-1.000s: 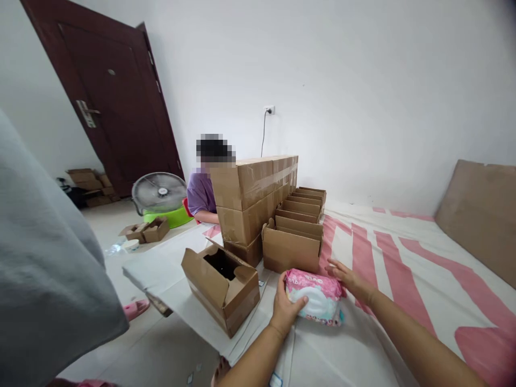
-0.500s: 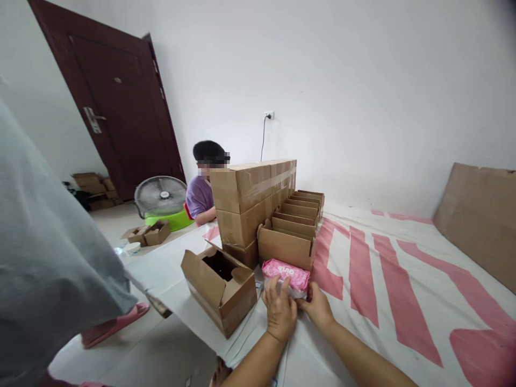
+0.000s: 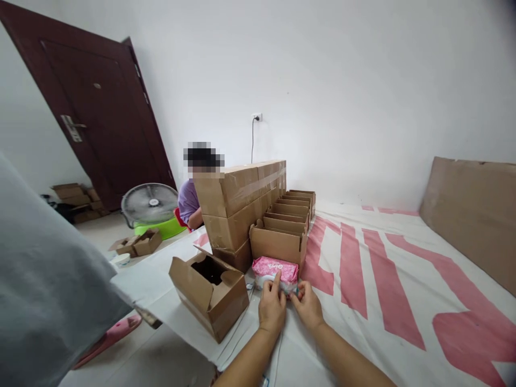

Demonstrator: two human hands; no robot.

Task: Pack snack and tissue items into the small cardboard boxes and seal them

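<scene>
A pink-and-white soft pack (image 3: 278, 270) with pale lettering on top lies on the covered table, just in front of a row of open cardboard boxes. My left hand (image 3: 272, 305) grips its near side, with the index finger stretched up over the top face and the other fingers curled. At the near right corner, the thumb and fingers of my right hand (image 3: 307, 305) are closed on the pack's edge. The pack's underside is hidden. To the left of my hands stands an open cardboard box (image 3: 228, 312), flaps raised and its inside dark.
Taped boxes (image 3: 237, 196) are stacked beside the open box row (image 3: 278, 242). A person in purple (image 3: 188, 201) sits behind the stack; another in grey (image 3: 52, 269) stands at left. A fan (image 3: 150, 203) is on the floor. A large cardboard sheet (image 3: 471, 209) leans at right.
The view has shifted, so the scene sits further left. My left fingers have curled in, leaving the index finger stretched on the pack. My right hand stays at the pack's right corner.
</scene>
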